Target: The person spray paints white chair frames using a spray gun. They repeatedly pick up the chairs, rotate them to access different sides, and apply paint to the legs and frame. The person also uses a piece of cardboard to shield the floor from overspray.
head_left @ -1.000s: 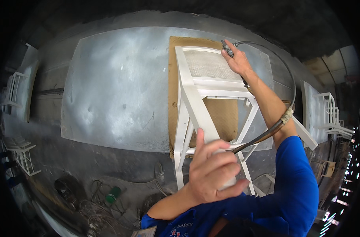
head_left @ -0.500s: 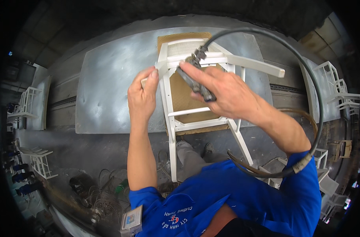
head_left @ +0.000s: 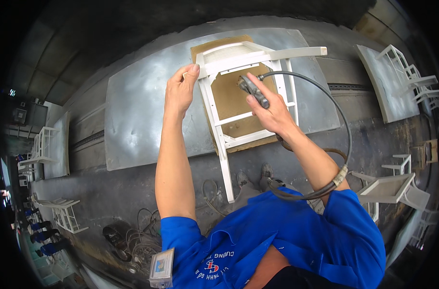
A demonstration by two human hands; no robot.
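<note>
A white chair frame point(head_left: 208, 96) lies on a brown board point(head_left: 229, 98) on top of a large grey metal-topped table point(head_left: 137, 111). My left hand point(head_left: 180, 91) is closed at the chair's far left corner, thumb and fingers gripping its white post. My right hand point(head_left: 273, 111) is wrapped round a dark spray gun point(head_left: 253, 90), held above the opening inside the frame. A black hose point(head_left: 336, 98) runs from the gun in a loop to the right and back past my right forearm. The fingertips under the gun are partly hidden.
More white chairs stand at the right point(head_left: 390, 189) and at the left point(head_left: 63, 212). Another table point(head_left: 393, 91) with chairs is at the far right. Coiled hoses point(head_left: 140, 241) and a dark round container point(head_left: 117, 237) lie on the floor. A slotted floor track point(head_left: 352, 87) passes behind the table.
The spray gun has moved from over the far rail down and to the right, over the frame's opening. The chair appears turned and tilted differently, with my left hand still at its corner.
</note>
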